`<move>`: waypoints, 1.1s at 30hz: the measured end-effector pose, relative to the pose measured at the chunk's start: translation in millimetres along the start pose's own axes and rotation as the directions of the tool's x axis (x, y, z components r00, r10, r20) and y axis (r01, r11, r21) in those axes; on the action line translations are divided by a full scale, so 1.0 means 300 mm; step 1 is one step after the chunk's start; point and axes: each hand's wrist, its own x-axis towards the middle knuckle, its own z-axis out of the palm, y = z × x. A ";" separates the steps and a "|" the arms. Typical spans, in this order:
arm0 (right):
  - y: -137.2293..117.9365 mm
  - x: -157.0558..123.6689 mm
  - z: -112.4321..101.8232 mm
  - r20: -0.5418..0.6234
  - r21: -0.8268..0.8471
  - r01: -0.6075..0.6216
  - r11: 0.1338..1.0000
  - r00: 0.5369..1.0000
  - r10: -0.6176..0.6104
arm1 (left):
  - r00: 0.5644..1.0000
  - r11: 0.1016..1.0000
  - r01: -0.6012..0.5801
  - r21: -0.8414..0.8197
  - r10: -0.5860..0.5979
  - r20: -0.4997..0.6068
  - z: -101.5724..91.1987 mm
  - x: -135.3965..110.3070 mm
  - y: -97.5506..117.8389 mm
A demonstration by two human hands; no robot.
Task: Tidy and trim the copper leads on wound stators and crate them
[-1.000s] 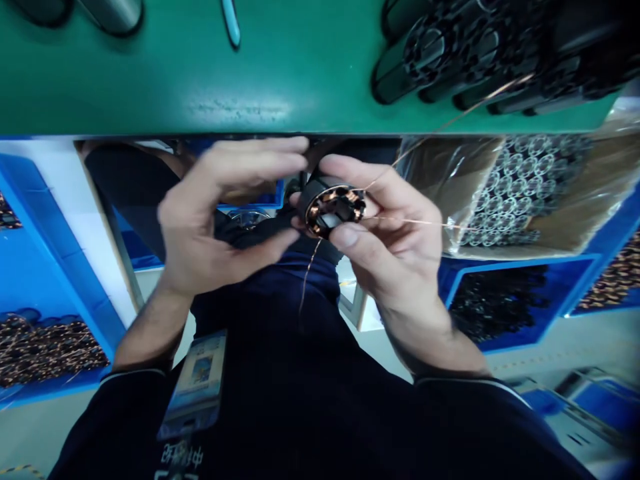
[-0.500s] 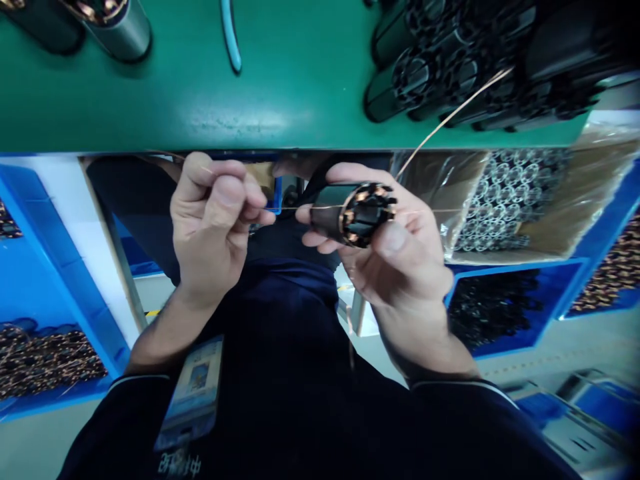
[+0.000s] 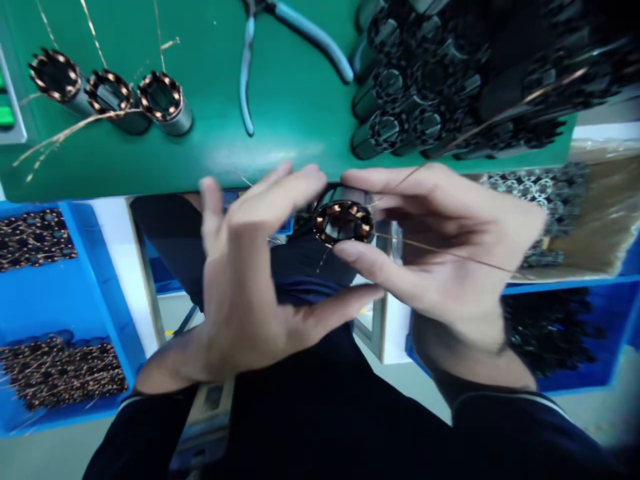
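My right hand is shut on a black motor stator, pinching it between thumb and fingers. Copper windings fill its slots, and its end faces me. Thin copper wire leads run from it across my right palm toward the right. My left hand is spread open around the stator, with thumb and fingertips close on either side. I cannot tell whether it touches. Motion blur softens both hands. Three wound stators stand on the green bench mat at upper left, trailing copper leads.
Blue-handled pliers lie on the mat. Several black stator cores are heaped at its right. Below the bench edge are a blue bin of wound parts, a blue bin of black parts and a bagged box of rings.
My left hand has let go of the wire it pinched and spread open around the stator. The stator has moved slightly left, and the view has tilted to show more of the bench.
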 end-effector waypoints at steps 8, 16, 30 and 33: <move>-0.106 0.063 -0.170 0.307 -0.509 0.131 0.851 0.951 0.037 | 0.858 0.787 0.425 -0.447 -0.192 0.477 0.080 0.097 -0.057; -0.092 0.105 -0.181 0.395 -0.478 0.158 0.864 0.917 0.050 | 0.455 0.378 0.848 -0.371 -0.160 0.876 0.061 0.161 -0.018; 0.018 0.126 -0.109 0.446 0.313 -0.365 0.877 0.871 0.204 | 0.494 0.157 0.867 -0.473 -0.141 0.858 0.020 0.093 0.015; 0.026 0.112 -0.097 0.412 0.332 -0.340 0.880 0.891 0.189 | 0.505 0.126 0.863 -0.489 -0.172 0.846 0.022 0.088 0.005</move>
